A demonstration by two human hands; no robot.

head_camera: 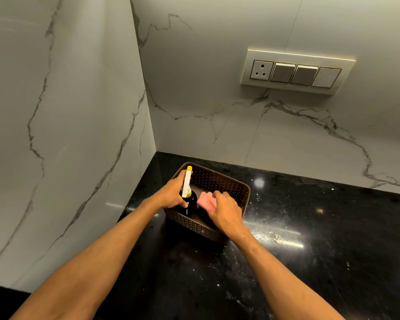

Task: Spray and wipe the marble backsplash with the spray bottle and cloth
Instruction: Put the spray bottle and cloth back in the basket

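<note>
A dark spray bottle (188, 205) with a white and yellow trigger head stands in a brown perforated basket (226, 181) on the black counter, in the corner. My left hand (172, 192) grips the bottle around its neck. My right hand (224, 210) reaches into the basket and pinches a folded pink cloth (205, 200) lying beside the bottle. The white marble backsplash (217, 125) with grey veins rises behind the basket, and a second marble wall (67, 135) stands to the left.
A switch plate (296, 71) with a socket and three switches is set in the back wall, upper right. The glossy black counter (321, 250) stretches to the right and toward me, with pale specks near the basket.
</note>
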